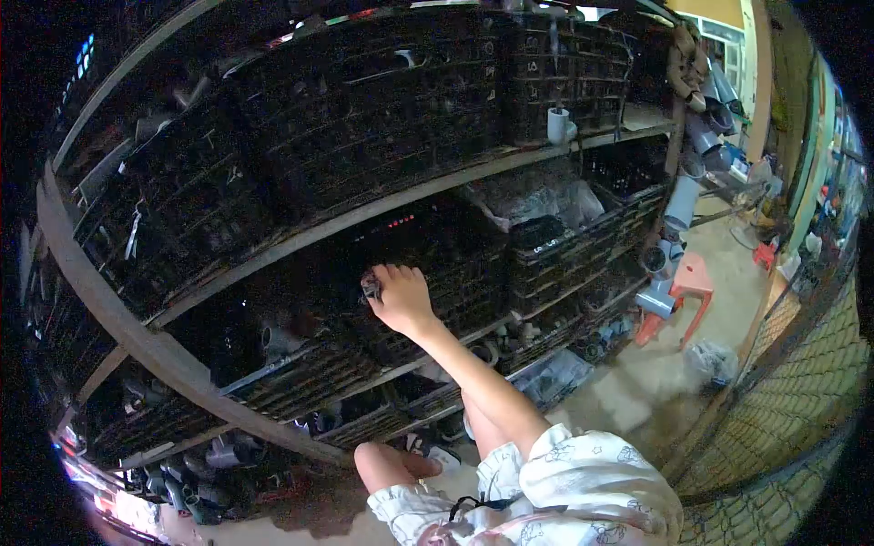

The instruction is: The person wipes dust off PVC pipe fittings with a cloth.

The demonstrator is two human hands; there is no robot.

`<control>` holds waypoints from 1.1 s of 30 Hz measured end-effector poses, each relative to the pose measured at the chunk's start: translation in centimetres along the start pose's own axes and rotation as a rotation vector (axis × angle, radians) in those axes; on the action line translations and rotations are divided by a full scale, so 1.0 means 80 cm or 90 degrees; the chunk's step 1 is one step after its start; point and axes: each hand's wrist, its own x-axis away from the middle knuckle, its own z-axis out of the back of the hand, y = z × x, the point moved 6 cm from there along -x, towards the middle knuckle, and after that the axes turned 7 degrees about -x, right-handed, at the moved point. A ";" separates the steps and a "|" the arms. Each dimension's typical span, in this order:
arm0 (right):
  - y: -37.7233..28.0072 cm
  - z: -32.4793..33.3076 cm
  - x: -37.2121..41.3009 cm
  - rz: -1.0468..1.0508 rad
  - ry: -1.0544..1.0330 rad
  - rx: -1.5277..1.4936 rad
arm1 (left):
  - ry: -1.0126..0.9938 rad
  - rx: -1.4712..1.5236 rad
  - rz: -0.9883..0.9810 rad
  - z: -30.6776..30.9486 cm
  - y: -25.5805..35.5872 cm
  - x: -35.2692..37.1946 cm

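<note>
My right hand [401, 298] reaches out in front of the shelves, its back toward me and its fingers curled. Between thumb and fingers it grips a small dark piece [370, 285], whose kind is too dim to make out. Just behind the hand is a dark crate [446, 246] on the middle shelf, its contents mostly lost in shadow. A grey pipe fitting [278, 341] lies lower left of the hand. My left hand does not show.
Dark crates [364, 109] fill the upper shelf, where a light grey fitting [558, 126] hangs at the front. A diagonal beam [118, 300] crosses at left. To the right are a red stool [694, 275], grey pipe pieces [681, 202] and wire mesh [792, 409].
</note>
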 end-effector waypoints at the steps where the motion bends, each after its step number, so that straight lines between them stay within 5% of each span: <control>1: 0.000 -0.001 0.000 0.007 -0.001 -0.007 | -0.001 0.003 0.000 -0.004 -0.001 0.000; 33: 0.000 -0.001 -0.003 0.011 0.018 -0.010 | -0.007 0.020 0.060 -0.026 -0.055 0.018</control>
